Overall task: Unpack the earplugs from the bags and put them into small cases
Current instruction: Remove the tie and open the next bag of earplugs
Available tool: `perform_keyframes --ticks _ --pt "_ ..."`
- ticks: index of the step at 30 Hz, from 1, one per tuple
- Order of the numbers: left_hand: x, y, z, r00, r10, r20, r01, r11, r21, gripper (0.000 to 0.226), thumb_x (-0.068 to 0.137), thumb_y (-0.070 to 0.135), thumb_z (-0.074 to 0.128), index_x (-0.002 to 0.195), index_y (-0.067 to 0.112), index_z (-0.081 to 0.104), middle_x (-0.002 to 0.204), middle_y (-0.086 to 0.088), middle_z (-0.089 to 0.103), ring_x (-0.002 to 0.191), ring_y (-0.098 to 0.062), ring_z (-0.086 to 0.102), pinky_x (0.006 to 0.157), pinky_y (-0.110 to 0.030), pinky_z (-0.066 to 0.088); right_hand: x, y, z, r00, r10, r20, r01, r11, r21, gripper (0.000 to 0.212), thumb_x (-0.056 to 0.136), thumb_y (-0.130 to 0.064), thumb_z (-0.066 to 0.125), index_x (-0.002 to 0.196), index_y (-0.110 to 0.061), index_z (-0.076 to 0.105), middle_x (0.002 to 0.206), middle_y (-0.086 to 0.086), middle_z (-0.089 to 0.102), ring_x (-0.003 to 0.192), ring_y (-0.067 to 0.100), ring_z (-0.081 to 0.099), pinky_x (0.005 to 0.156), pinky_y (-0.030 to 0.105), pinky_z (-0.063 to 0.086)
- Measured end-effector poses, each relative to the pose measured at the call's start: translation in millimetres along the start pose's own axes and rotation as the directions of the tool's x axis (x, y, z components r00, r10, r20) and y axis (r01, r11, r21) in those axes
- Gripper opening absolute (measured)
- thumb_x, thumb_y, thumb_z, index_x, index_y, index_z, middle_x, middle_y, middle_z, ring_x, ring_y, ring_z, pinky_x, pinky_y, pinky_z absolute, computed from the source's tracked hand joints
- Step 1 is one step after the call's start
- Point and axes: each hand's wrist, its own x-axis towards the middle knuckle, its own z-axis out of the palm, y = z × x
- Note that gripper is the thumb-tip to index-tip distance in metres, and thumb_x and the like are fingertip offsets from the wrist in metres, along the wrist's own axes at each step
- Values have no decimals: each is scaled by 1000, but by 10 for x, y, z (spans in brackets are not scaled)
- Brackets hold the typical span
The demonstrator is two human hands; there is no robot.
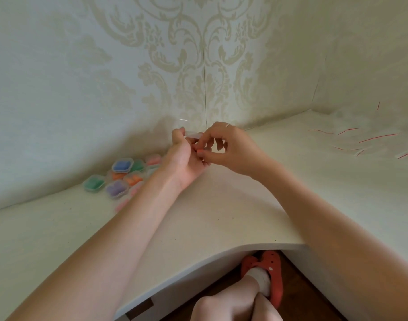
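Near the worktop's back corner (pixel 221 193), the left hand (pixel 184 156) holds a clear case (pixel 193 135). The right hand (pixel 228 149) pinches an orange earplug (pixel 200 152) beside it

A single wide-angle view looks from the person's head, forward and down onto a white corner desk (pixel 221 205) set against patterned wallpaper (pixel 128 66). It sits close, so both forearms run up from the bottom edge to the left hand (pixel 186 158) and right hand (pixel 230 149) near mid-frame. At the very bottom it looks past the desk edge to the floor (pixel 302 297) and a red shoe (pixel 272 274).
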Motion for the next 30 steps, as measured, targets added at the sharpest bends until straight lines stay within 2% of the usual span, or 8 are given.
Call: perform_keyframes --ticks 3,6,11,13,20,24,26,30 --pt "13 1 22 997 58 -43 -56 997 50 46 99 36 19 81 6 50 50 0 40 43 -11 33 42 -20 29 17 -67 -89 985 100 -140 -67 973 222 7 82 -17 71 75 -17 68 79 -4 67 66 1 48 64 14 40" --pt "7 -42 22 989 131 -65 -112 963 245 45 99 28 22 77 6 54 61 -1 36 48 -12 31 45 -23 28 43 -74 -162 950 188 -251 -85 924 372 14 87 -16 66 73 -14 70 77 0 69 67 5 52 67 21 45" --pt "-79 -137 49 981 170 94 -194 838 510 36 98 23 27 78 10 54 69 0 36 54 -11 30 51 -24 29 38 14 -110 958 188 -217 -134 961 244 12 86 -20 69 76 -14 73 74 -5 69 71 17 60 69 22 51" --pt "-84 -129 56 979 165 117 -202 830 520 36 101 26 26 78 13 51 70 0 34 53 -10 30 51 -23 28 45 46 -99 960 175 -220 -129 969 209 11 85 -21 69 75 -17 72 74 -9 68 79 25 61 76 34 52" --pt "-93 -114 66 986 111 124 -153 893 424 39 104 34 27 71 18 41 61 3 38 47 -8 29 47 -20 29 37 28 -105 956 156 -251 -113 978 176 16 83 -22 71 68 -27 69 79 -12 61 77 13 53 67 7 38" --pt "-85 -96 60 989 51 140 -93 943 320 45 103 42 26 66 18 37 58 3 37 46 -9 27 45 -20 28 47 44 -78 944 155 -291 -111 980 163 10 78 -23 76 75 -24 66 87 -3 58 69 4 46 65 8 38" --pt "-95 -91 59 984 27 174 -80 949 305 46 101 46 29 65 19 36 57 4 37 48 -10 26 47 -21 26 49 51 -70 927 161 -337 -94 974 206 24 75 -20 78 83 -18 56 84 -7 54 66 6 44 61 11 39" --pt "-97 -91 79 984 58 166 -103 956 276 43 101 38 40 66 16 50 56 4 38 48 -9 29 47 -21 28 50 59 -51 916 198 -348 -112 962 250 28 79 -20 76 89 -18 50 84 -9 54 68 7 47 63 14 42"
